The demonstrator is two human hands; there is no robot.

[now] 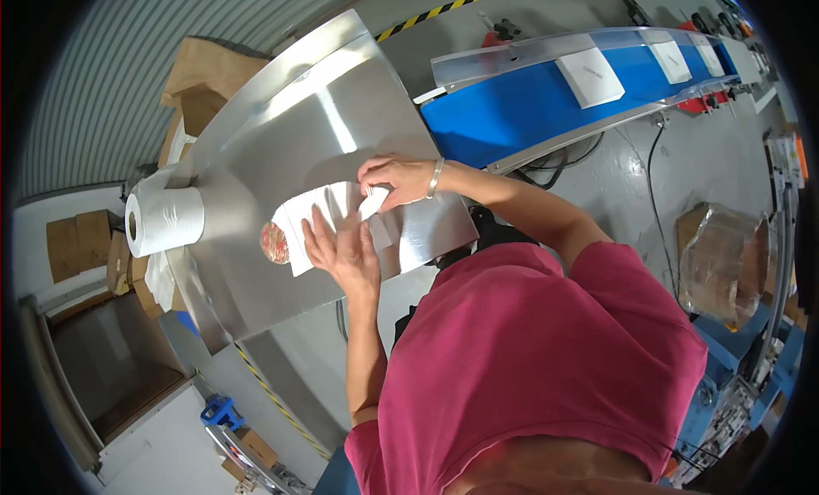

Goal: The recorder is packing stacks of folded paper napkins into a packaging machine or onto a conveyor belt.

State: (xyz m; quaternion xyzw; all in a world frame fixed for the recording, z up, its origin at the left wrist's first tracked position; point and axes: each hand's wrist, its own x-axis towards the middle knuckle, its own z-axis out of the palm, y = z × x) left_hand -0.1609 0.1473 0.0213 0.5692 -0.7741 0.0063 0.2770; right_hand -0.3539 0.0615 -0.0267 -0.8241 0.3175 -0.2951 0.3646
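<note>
A wavy, layered white paper sheet (pixel 294 215) lies on the metal table. My left hand (pixel 345 252) rests on it with fingers stretched out and somewhat apart. At the sheet's right end, my right hand (pixel 399 179) pinches a small folded white piece of paper (pixel 373 203); whether this is part of the sheet is hard to make out. Partly under the sheet's left edge sits a round, reddish, glossy disc (pixel 274 242). A flat, pale translucent piece (pixel 381 235) lies just below my right hand.
The shiny metal table (pixel 256 299) holds a white paper roll (pixel 179 218) at its left edge. Beyond its right side runs a blue conveyor belt (pixel 503 111) carrying white boxes (pixel 590 77). Cardboard boxes (pixel 200 102) stand behind the table. A plastic-lined carton (pixel 721 256) is at right.
</note>
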